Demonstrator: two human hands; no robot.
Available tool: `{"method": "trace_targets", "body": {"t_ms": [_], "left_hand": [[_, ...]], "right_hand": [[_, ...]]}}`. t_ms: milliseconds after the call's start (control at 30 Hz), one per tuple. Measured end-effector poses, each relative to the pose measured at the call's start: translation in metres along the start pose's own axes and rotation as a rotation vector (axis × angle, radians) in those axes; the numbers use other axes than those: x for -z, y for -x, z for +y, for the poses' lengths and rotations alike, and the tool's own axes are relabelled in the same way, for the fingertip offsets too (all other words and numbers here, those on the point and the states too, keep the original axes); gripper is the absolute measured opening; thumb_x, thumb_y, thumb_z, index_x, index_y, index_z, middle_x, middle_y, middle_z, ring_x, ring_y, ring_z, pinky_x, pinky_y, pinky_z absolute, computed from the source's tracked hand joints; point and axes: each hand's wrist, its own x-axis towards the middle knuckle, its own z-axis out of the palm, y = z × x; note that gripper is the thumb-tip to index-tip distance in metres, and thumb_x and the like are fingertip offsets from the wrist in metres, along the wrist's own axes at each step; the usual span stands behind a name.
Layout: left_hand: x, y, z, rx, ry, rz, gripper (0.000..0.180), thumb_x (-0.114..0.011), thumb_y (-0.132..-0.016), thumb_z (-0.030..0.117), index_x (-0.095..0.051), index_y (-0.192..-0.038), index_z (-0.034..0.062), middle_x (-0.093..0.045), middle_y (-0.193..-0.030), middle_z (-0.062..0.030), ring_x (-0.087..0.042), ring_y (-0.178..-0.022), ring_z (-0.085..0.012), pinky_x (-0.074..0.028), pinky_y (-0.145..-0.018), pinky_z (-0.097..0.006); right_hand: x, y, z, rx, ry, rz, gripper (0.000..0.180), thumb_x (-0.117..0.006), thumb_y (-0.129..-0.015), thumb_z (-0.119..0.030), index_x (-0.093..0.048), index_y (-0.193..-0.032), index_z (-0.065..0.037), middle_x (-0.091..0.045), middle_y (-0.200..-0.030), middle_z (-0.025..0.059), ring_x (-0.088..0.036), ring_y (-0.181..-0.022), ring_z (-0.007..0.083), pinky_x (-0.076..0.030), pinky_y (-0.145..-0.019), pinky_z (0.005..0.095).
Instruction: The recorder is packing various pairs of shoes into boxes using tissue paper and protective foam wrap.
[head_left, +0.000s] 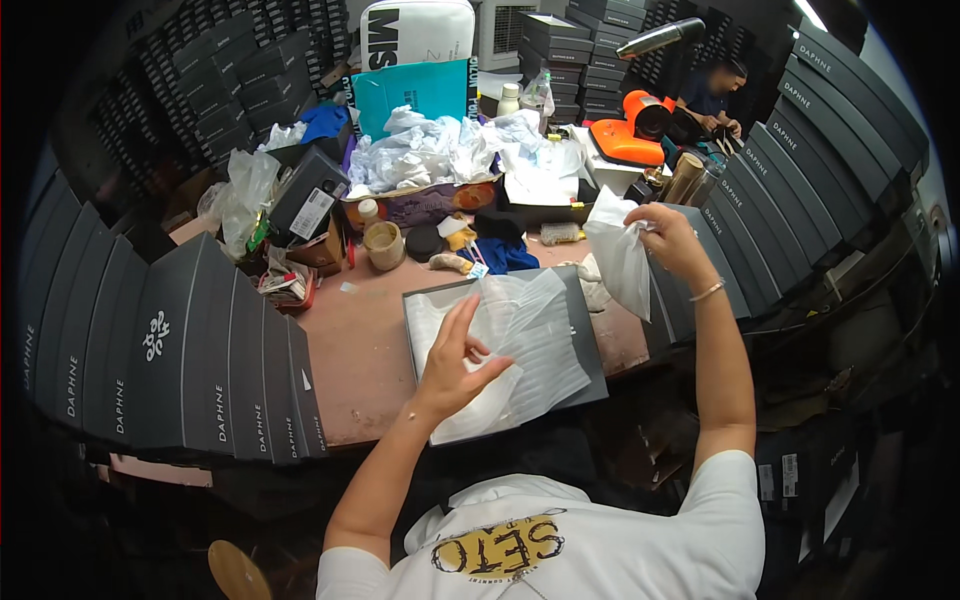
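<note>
In front of me on the table lies an open dark grey shoebox [592, 362]. Thin, wrinkled white wrapping sheets [545, 340] line it and spill over its near edge; whatever is under them is hidden. My left hand [462, 365] hovers over the left part of the box, thumb and fingers apart, holding nothing. Off to the right and higher up, my right hand [675, 242] pinches a crumpled white sheet of thin wrapping [620, 258], which hangs down beside the box's far right corner.
Shoebox stacks flank me on the left [185, 350] and right [800, 190]. Behind the box stand a bin of crumpled white paper [420, 205], a jar [383, 246] and blue cloth [505, 256]. An orange device [628, 142] sits far right; another person [712, 100] sits beyond.
</note>
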Motion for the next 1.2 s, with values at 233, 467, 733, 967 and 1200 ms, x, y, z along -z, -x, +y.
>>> {"method": "trace_targets", "body": {"t_ms": [233, 467, 733, 967, 1200], "left_hand": [[-0.024, -0.063, 0.049, -0.359, 0.217, -0.005, 0.084, -0.08, -0.068, 0.009, -0.033, -0.137, 0.0091, -0.037, -0.142, -0.0162, -0.055, -0.106, -0.0244, -0.045, -0.09, -0.035], [0.023, 0.041, 0.043, 0.194, 0.598, 0.804, 0.015, -0.057, -0.095, 0.019, -0.055, -0.106, 0.0083, -0.057, -0.098, -0.0008, -0.057, -0.093, -0.0114, -0.045, -0.089, -0.028], [0.03, 0.025, -0.011, 0.11, 0.894, 0.798, 0.023, -0.057, -0.096, 0.021, -0.053, -0.111, 0.0046, -0.057, -0.101, -0.0044, -0.054, -0.093, -0.012, -0.044, -0.085, -0.026], [-0.008, 0.053, -0.087, 0.078, -0.853, -0.062, 0.033, -0.066, -0.084, 0.021, -0.06, -0.107, -0.0012, -0.059, -0.111, -0.0209, -0.055, -0.104, -0.0373, -0.041, -0.094, -0.044], [0.011, 0.051, -0.071, 0.215, -0.304, 0.133, 0.037, -0.063, -0.085, 0.011, -0.058, -0.119, 0.0003, -0.056, -0.121, -0.0202, -0.057, -0.108, -0.0344, -0.045, -0.091, -0.038]], "right_hand": [[-0.033, 0.021, -0.165, 0.518, -0.118, -0.304, 0.037, -0.067, -0.067, 0.007, -0.062, -0.101, -0.005, -0.062, -0.092, 0.0103, -0.063, -0.083, 0.0254, -0.05, -0.07, 0.0315], [-0.146, 0.099, -0.094, 0.074, -0.833, -0.382, 0.113, -0.085, -0.067, -0.028, -0.012, -0.151, -0.007, -0.022, -0.153, 0.0119, -0.028, -0.138, 0.0257, -0.025, -0.111, 0.0419], [-0.201, 0.125, -0.135, -0.091, -0.892, -0.307, 0.078, -0.071, -0.08, -0.019, -0.03, -0.144, 0.0, -0.041, -0.14, 0.0238, -0.04, -0.131, 0.0323, -0.031, -0.108, 0.0355], [-0.284, 0.084, -0.084, -0.128, 0.155, -0.467, 0.076, -0.072, -0.077, -0.02, -0.032, -0.139, -0.004, -0.036, -0.135, 0.0346, -0.063, -0.089, 0.0448, -0.052, -0.08, 0.0441], [-0.206, 0.107, -0.079, -0.144, -0.37, -0.25, 0.048, -0.069, -0.081, -0.02, -0.054, -0.121, 0.0, -0.06, -0.115, 0.0237, -0.066, -0.082, 0.0348, -0.052, -0.072, 0.0416]]}}
